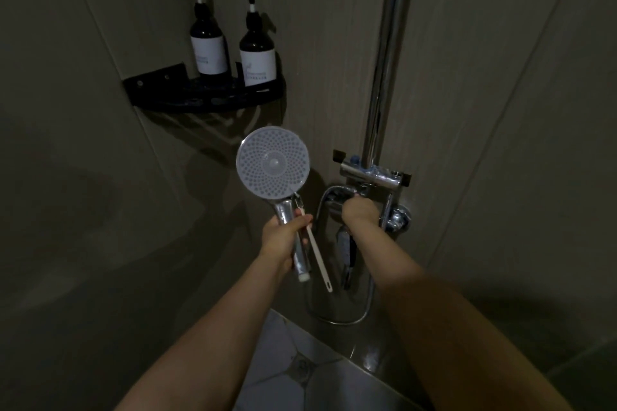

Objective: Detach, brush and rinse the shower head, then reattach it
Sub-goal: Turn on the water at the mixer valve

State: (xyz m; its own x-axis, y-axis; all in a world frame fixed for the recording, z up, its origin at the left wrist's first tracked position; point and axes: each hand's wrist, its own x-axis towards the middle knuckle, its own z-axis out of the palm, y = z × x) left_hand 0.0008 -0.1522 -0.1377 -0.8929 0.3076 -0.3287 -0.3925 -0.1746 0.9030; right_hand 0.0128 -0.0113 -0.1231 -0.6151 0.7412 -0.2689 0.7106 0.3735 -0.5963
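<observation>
Forearms come up from the bottom of my view, bare, over a white tiled floor (280, 357) with a round metal drain (302, 368) set in it. My left hand (283, 237) is clenched around the chrome handle of the detached shower head (273, 166), a round hand-held one with a pale grey dotted spray face turned up toward me; its open threaded end points down past my wrist, with nothing joined to it. Pinched against that same handle under my thumb is a slim white toothbrush (319, 260), bristle end up by the neck of the head, its long handle slanting down to the right.

Just right of it, my right hand (359, 214) reaches in to the chrome shower mixer valve (374, 177) on the wall, fingers curled on something at the fitting beneath the valve body; what they grip I cannot tell, since the back of the hand hides it. A silver flexible hose (347, 319) loops down below the valve and back up. A thick chrome riser pipe (389, 60) climbs from the valve out of the top of the view.

Farther back, in the corner of the beige tiled walls, a black corner shelf (203, 95) carries two dark pump bottles with white labels, the left bottle (207, 43) and the right bottle (257, 50) standing upright side by side.
</observation>
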